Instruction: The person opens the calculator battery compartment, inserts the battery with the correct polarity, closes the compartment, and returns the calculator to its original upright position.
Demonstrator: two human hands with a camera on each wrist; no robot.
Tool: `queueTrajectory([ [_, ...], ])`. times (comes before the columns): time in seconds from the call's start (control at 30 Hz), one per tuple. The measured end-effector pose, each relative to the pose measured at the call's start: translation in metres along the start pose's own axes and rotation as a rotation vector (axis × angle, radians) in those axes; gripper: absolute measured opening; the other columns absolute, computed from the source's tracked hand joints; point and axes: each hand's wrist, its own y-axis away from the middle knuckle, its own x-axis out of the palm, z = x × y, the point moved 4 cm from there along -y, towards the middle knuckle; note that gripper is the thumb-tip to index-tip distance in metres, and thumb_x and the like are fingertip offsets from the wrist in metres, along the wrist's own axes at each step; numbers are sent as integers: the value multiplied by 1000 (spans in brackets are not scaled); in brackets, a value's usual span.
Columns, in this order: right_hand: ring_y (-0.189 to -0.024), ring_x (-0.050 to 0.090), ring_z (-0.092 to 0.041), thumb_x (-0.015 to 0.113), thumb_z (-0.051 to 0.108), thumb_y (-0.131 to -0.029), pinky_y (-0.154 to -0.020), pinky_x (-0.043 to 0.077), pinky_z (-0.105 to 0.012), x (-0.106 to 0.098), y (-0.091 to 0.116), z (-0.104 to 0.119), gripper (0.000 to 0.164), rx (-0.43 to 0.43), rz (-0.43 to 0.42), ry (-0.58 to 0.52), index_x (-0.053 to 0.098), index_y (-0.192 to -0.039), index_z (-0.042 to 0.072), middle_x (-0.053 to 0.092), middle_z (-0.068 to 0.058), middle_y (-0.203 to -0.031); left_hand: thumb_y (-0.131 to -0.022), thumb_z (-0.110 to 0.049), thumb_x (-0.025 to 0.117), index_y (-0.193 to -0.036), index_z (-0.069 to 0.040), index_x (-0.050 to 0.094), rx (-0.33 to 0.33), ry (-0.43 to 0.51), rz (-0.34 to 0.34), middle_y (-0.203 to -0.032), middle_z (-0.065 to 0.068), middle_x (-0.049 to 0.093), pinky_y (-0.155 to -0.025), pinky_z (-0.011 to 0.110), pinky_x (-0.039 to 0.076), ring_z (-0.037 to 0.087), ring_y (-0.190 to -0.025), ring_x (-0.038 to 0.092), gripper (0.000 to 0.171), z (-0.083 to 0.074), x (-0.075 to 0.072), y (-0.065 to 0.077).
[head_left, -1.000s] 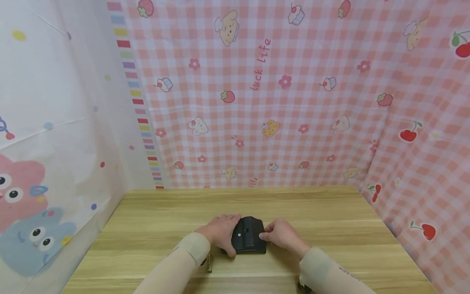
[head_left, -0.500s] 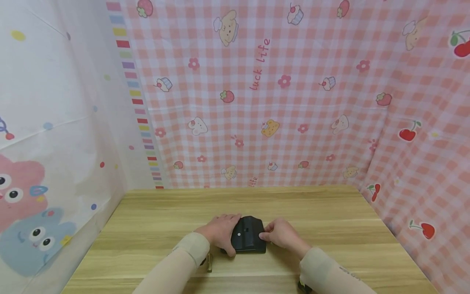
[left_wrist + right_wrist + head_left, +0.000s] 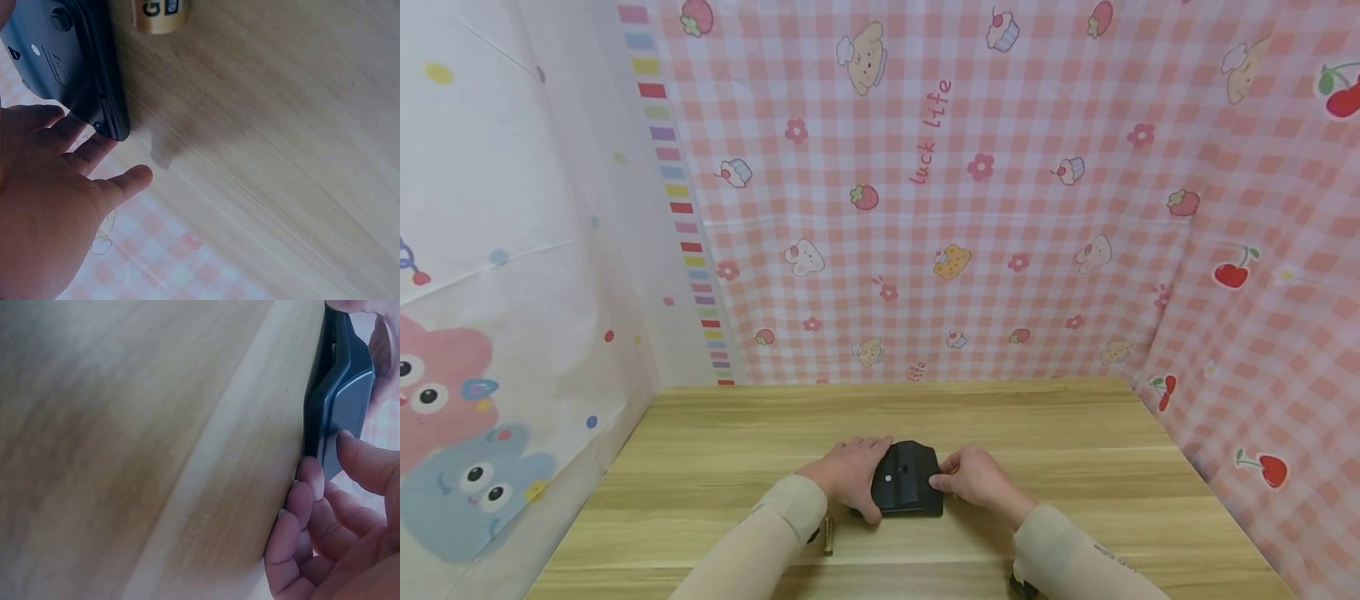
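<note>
A black plastic device (image 3: 906,479) with a raised back section and a small white dot lies on the wooden table; its exact kind is unclear. My left hand (image 3: 853,477) spans its left side, thumb at the near edge and fingers at the far edge. At the right edge, my right hand (image 3: 976,479) pinches it. In the right wrist view the thumb presses the upper side, while the curled index finger sits at the lower rim. The left wrist view shows a round foot and label on the device. A gold battery (image 3: 828,536) lies near my left wrist.
A small dark item (image 3: 815,533) beside the battery is mostly covered by my left sleeve. Another dark item (image 3: 1021,586) with a yellow patch lies partly under my right sleeve. Patterned cloth (image 3: 925,208) hangs behind and beside the wooden table (image 3: 722,425).
</note>
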Motion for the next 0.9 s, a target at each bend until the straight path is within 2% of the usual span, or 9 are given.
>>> queueTrajectory([
  [0.3,-78,64,-15,87,22,-91,-69,54,-30,0,0,-2,25,-4,0,-14,81,-104,2,75,-2,-88,-68,-48,95,-170,-17,30,-1,25,5,-171,3,41,-129,56,34,29,-156,42,124,3,4,-2],
  [0.4,-78,65,-15,87,22,-90,-69,55,-30,0,0,-2,26,-10,-4,-25,81,-105,1,76,-3,-89,-67,-50,96,-170,-17,30,6,61,-8,-171,5,41,-130,55,33,29,-156,41,126,6,3,0],
  [0.53,-78,66,-15,86,23,-91,-69,56,-30,0,0,-3,29,-18,3,-53,79,-107,0,76,-3,-89,-68,-56,97,-167,-13,36,36,159,-77,-169,10,45,-128,55,36,33,-155,45,124,15,-2,8],
  [0.7,-75,67,-16,82,24,-96,-65,55,-30,-3,3,-6,34,-7,35,-108,76,-115,-2,75,-3,-86,-79,-59,89,-163,-9,44,68,269,-194,-165,14,50,-126,57,40,37,-152,49,108,29,-12,22],
  [0.9,-82,71,-18,79,24,-98,-69,57,-31,-9,10,-10,40,-38,61,-157,72,-123,-6,78,-8,-95,-88,-57,84,-161,-12,48,59,255,-270,-167,13,48,-128,62,33,41,-155,43,93,41,-16,38],
])
